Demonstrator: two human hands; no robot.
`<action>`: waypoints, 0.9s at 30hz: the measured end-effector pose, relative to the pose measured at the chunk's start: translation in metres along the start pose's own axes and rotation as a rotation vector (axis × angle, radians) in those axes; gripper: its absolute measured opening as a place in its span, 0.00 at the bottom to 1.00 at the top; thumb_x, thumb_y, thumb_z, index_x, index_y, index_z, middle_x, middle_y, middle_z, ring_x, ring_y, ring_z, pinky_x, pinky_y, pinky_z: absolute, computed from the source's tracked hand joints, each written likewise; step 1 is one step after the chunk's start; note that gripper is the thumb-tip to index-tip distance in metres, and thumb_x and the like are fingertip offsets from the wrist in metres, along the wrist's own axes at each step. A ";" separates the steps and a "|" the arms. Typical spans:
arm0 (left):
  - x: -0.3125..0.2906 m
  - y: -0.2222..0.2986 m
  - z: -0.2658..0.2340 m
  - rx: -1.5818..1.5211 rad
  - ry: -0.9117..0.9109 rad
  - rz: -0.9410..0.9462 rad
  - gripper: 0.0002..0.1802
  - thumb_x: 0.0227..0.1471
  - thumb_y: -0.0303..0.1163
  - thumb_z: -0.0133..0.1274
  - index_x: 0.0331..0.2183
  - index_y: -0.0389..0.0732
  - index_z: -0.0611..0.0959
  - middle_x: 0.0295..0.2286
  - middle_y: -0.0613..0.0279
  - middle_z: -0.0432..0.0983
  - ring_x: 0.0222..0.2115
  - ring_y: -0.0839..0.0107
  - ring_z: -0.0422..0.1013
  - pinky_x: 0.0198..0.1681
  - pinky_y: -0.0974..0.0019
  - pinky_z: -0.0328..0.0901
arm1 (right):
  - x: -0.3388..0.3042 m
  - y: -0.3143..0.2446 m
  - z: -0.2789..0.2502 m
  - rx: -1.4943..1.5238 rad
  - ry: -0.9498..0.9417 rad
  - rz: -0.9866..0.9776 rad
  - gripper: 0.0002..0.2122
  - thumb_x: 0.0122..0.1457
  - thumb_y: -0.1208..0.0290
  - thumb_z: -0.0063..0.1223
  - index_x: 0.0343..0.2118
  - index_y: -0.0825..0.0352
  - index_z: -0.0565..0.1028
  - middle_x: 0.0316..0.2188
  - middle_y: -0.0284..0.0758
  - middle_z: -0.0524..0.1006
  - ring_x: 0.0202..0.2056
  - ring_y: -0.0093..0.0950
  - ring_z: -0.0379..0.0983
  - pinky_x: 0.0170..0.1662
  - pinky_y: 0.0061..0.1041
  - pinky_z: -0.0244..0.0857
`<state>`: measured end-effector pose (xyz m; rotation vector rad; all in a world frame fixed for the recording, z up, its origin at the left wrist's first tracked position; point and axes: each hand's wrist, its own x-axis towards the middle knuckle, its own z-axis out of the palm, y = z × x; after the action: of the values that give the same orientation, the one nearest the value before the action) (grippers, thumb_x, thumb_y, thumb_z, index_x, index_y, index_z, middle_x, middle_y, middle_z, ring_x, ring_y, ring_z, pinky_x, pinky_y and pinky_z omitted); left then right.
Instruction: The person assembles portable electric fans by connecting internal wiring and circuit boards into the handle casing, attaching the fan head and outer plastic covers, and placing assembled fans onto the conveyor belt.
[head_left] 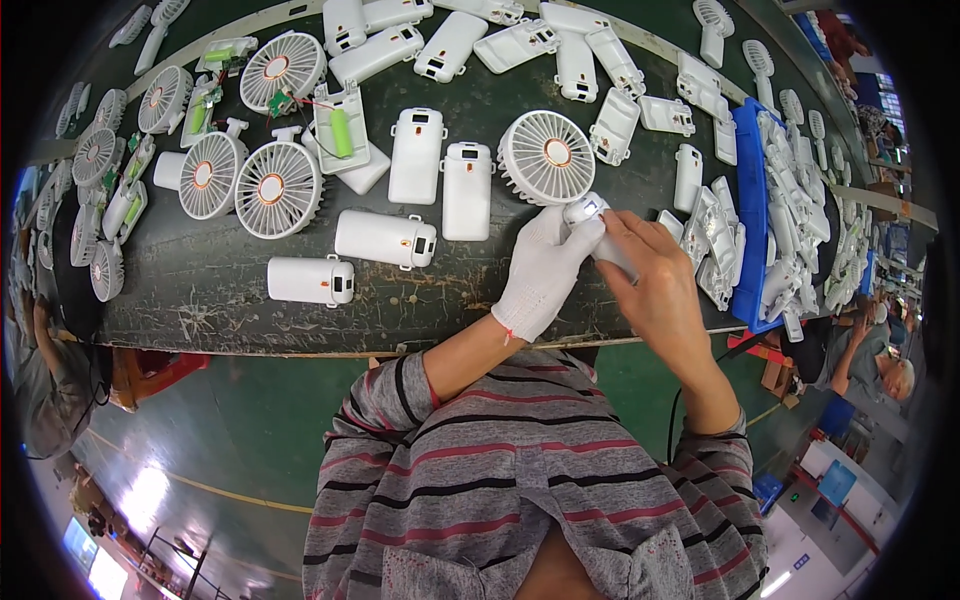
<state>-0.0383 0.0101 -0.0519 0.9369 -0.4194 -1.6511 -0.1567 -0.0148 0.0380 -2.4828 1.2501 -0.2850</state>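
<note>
A white handheld fan (536, 160) with a round slatted head and a copper-coloured ring lies near the bench's front edge, its head pointing away from me. My left hand (543, 272), in a white knitted glove, is closed around the neck end of its handle (587, 208). My bare right hand (655, 285) grips the same handle from the right, fingers pressed on its upper face. The handle's lower part is mostly hidden under my hands. Left of the fan are several white handle housings (467, 195) with small dark windows.
More fans (278, 190) stand at the left, some with opened handles showing green battery cells (341, 132) and wires. White housings (450, 46) cover the far side. A blue bin (752, 215) heaped with white parts stands at right, bagged parts (715, 240) beside it. Other people sit at both sides.
</note>
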 end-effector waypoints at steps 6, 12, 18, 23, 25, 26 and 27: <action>-0.002 0.001 0.003 -0.148 -0.005 -0.031 0.08 0.53 0.29 0.49 0.35 0.35 0.76 0.29 0.71 0.70 0.29 0.84 0.63 0.33 0.76 0.60 | 0.001 0.002 -0.002 0.014 -0.019 -0.009 0.23 0.40 0.83 0.57 0.44 0.76 0.70 0.40 0.46 0.72 0.36 0.43 0.68 0.39 0.36 0.65; -0.003 0.007 0.008 -0.083 0.049 -0.067 0.09 0.51 0.29 0.52 0.35 0.35 0.77 0.28 0.70 0.72 0.28 0.84 0.64 0.31 0.76 0.61 | -0.001 0.000 0.004 -0.046 -0.058 -0.021 0.24 0.40 0.83 0.58 0.45 0.77 0.69 0.43 0.47 0.71 0.38 0.43 0.68 0.40 0.36 0.65; 0.001 -0.007 0.007 -0.137 0.115 -0.004 0.09 0.50 0.27 0.52 0.35 0.33 0.78 0.29 0.68 0.74 0.30 0.84 0.66 0.32 0.76 0.62 | -0.012 0.003 0.021 -0.132 0.056 -0.069 0.25 0.41 0.81 0.60 0.46 0.77 0.67 0.44 0.48 0.69 0.40 0.44 0.67 0.42 0.36 0.65; -0.004 0.001 0.000 -0.082 0.006 -0.085 0.14 0.53 0.24 0.49 0.43 0.30 0.74 0.35 0.62 0.74 0.36 0.79 0.70 0.37 0.75 0.65 | -0.016 0.006 0.015 0.005 0.052 0.213 0.22 0.42 0.77 0.63 0.42 0.76 0.70 0.37 0.48 0.74 0.36 0.40 0.71 0.38 0.33 0.67; -0.005 0.000 -0.003 -0.242 -0.103 -0.038 0.20 0.53 0.22 0.46 0.49 0.28 0.68 0.43 0.51 0.71 0.43 0.67 0.70 0.47 0.66 0.65 | -0.016 0.020 0.011 0.457 -0.213 0.522 0.16 0.44 0.73 0.63 0.36 0.75 0.74 0.28 0.43 0.77 0.28 0.31 0.74 0.32 0.29 0.68; -0.008 0.005 -0.004 -0.295 -0.153 -0.044 0.22 0.53 0.21 0.45 0.50 0.28 0.66 0.45 0.48 0.69 0.45 0.63 0.69 0.48 0.64 0.65 | -0.015 0.030 0.008 0.734 -0.355 0.543 0.12 0.48 0.71 0.62 0.30 0.75 0.76 0.23 0.37 0.78 0.23 0.24 0.74 0.27 0.23 0.67; -0.013 0.014 0.001 -0.357 -0.226 -0.124 0.24 0.52 0.21 0.45 0.51 0.28 0.63 0.46 0.46 0.68 0.46 0.58 0.69 0.49 0.59 0.65 | -0.018 0.031 0.006 0.986 -0.427 0.581 0.11 0.49 0.71 0.62 0.30 0.75 0.76 0.23 0.37 0.78 0.23 0.22 0.74 0.27 0.21 0.67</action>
<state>-0.0294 0.0183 -0.0371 0.5213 -0.2089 -1.8770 -0.1885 -0.0167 0.0202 -1.2139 1.1721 -0.1435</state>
